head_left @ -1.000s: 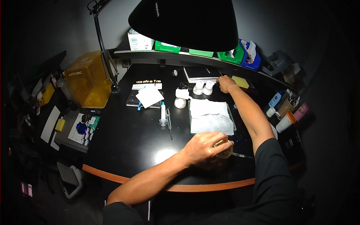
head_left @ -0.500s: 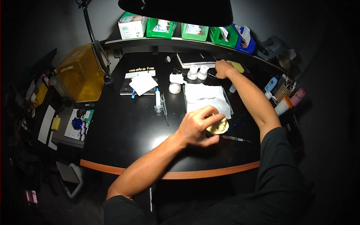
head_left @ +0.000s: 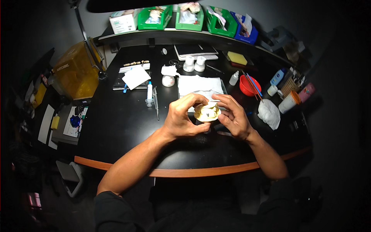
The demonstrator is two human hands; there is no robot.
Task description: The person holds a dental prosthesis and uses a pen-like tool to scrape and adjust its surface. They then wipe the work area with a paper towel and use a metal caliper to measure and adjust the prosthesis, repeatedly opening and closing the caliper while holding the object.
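Observation:
A pale yellow dental cast [head_left: 207, 115] with a small dark spot on it is held up above the front of the black table. My left hand [head_left: 179, 115] grips its left side, thumb below and fingers over the top. My right hand [head_left: 237, 119] closes on the right side, fingertips at the rim. Just behind the hands lie white paper sheets [head_left: 200, 82], partly covered by them. Off to the left are a syringe [head_left: 149, 96] and metal tweezers [head_left: 156, 103]. Under my right hand, a thin metal tool [head_left: 225, 133] is mostly hidden.
Two white jars [head_left: 194, 65] and a round glass jar [head_left: 168, 81] stand farther back. At right are a dropper bottle [head_left: 234, 79], a red bowl [head_left: 248, 86] with brushes across it, and a crumpled white cloth [head_left: 269, 114]. A wooden edge [head_left: 205, 172] borders the table's front.
My right hand has come back from the far right, near the black notebook, to the dental cast. The cast has turned in my left hand. The view has shifted slightly.

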